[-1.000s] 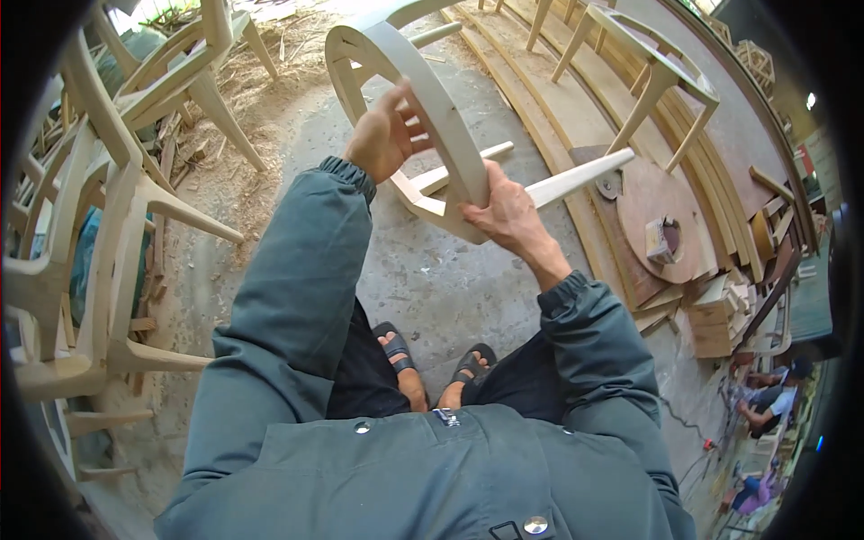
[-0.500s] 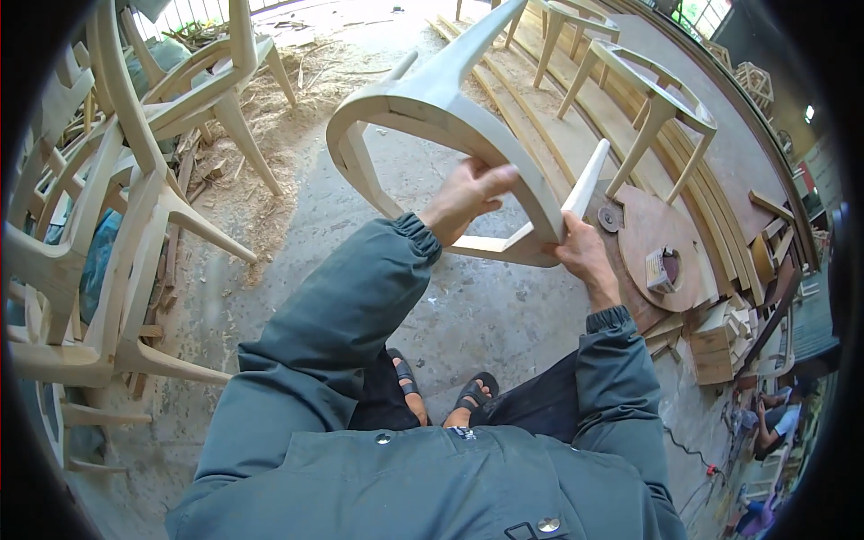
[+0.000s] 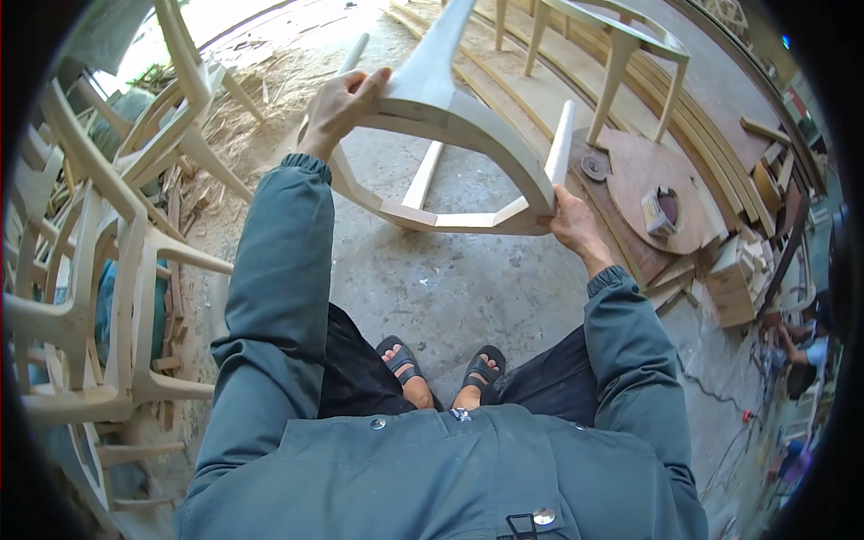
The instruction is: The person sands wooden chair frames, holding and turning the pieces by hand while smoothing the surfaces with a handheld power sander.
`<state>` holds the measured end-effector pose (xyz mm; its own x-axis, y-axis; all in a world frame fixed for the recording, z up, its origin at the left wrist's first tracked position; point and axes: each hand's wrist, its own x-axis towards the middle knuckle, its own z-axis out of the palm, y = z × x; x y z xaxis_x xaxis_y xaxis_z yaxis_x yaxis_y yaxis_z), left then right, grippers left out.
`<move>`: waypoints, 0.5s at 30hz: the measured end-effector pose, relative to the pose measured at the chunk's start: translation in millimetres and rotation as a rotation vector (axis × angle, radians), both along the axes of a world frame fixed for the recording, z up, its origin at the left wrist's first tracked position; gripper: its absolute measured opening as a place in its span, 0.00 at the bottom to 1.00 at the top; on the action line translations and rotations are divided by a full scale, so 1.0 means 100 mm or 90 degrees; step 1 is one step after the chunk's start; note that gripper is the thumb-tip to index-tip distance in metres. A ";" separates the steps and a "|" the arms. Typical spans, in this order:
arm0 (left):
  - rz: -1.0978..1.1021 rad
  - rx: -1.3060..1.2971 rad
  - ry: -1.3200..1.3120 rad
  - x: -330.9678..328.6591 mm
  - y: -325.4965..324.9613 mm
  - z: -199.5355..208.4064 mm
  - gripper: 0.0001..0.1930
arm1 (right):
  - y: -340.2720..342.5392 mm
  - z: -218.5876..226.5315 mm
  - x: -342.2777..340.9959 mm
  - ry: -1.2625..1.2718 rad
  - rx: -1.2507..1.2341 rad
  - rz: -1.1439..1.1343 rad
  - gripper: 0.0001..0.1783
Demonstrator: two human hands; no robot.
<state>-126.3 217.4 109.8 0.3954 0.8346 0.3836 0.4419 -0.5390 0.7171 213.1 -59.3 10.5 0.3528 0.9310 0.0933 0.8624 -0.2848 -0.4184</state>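
In front of me, off the floor, a pale wooden chair frame (image 3: 486,132) hangs tilted between my hands. Its seat ring is open in the middle, and several tapered legs stick out from it. My left hand (image 3: 346,106) grips the ring's far left part, beside the base of a broad leg that points up and away. At the right corner of the ring, my right hand (image 3: 571,219) is closed around the frame, just below a white tapered leg (image 3: 560,144). The fingertips of both hands are partly hidden behind the wood.
Several unfinished wooden chairs (image 3: 135,216) are stacked on my left, near wood shavings (image 3: 288,81). At the right, a round board (image 3: 652,175) carries a sanding roll (image 3: 661,209), close to long planks (image 3: 711,162) and a box of offcuts (image 3: 733,279). Another seat frame (image 3: 621,31) stands beyond. A person sits at far right.
My left hand has moved from the inside of the ring to its far left part. The frame has turned and come slightly nearer, with my right hand still holding its corner.
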 end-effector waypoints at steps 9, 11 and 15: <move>0.231 -0.062 -0.507 -0.18 -0.07 -0.03 0.17 | -0.13 0.53 0.19 -0.085 0.168 0.088 0.29; 0.215 -0.090 -0.523 -0.10 -0.32 0.00 0.17 | -0.23 0.62 0.35 -0.093 0.099 0.042 0.30; 0.216 -0.102 -0.545 -0.16 -0.55 -0.26 0.17 | -0.32 0.52 0.52 -0.115 0.138 0.099 0.32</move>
<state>-142.2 162.0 83.8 -0.2425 0.9218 0.3024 -0.1555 -0.3446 0.9258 264.7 -91.1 62.5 0.1666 0.9241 0.3438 0.9547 -0.0641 -0.2905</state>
